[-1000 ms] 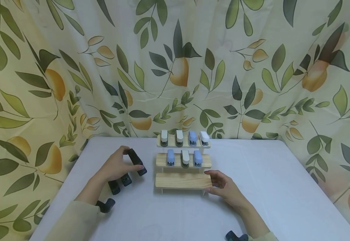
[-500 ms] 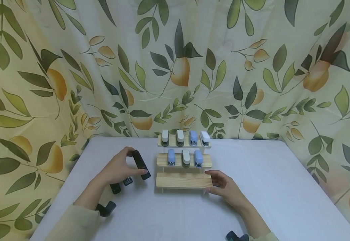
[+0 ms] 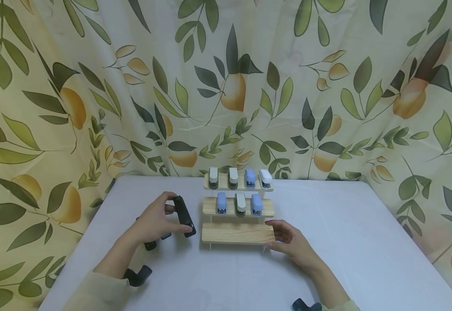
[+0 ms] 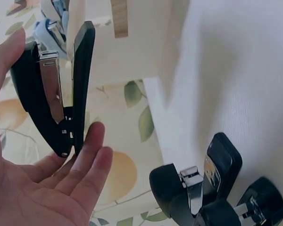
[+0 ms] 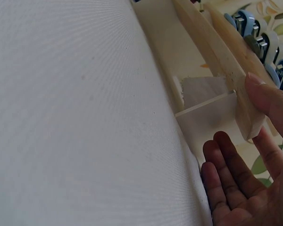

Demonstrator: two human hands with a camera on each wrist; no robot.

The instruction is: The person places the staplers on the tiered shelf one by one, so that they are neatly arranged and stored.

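My left hand (image 3: 153,222) holds a black stapler (image 3: 184,216) between thumb and fingertips, left of a three-step wooden display rack (image 3: 235,233). In the left wrist view, the stapler (image 4: 82,84) has its jaws spread, hinge end by the fingers and thumb at the other end. Beneath this hand lie two more black staplers (image 4: 224,165), partly hidden by it in the head view. My right hand (image 3: 291,244) grips the right end of the rack's bare lowest step, thumb at the front edge. In the right wrist view, its other fingers curl near a clear support panel (image 5: 212,117).
The middle step carries three small staplers (image 3: 240,204), two blue and one pale. Several more, pale, blue and white, line the top step (image 3: 241,186). A leaf-and-fruit patterned curtain (image 3: 226,95) hangs behind and beside the white table (image 3: 346,233).
My left hand has moved right and slightly toward me with the black stapler, closer to the rack, with the stapler turned a little more upright in view. My right hand stays on the rack.
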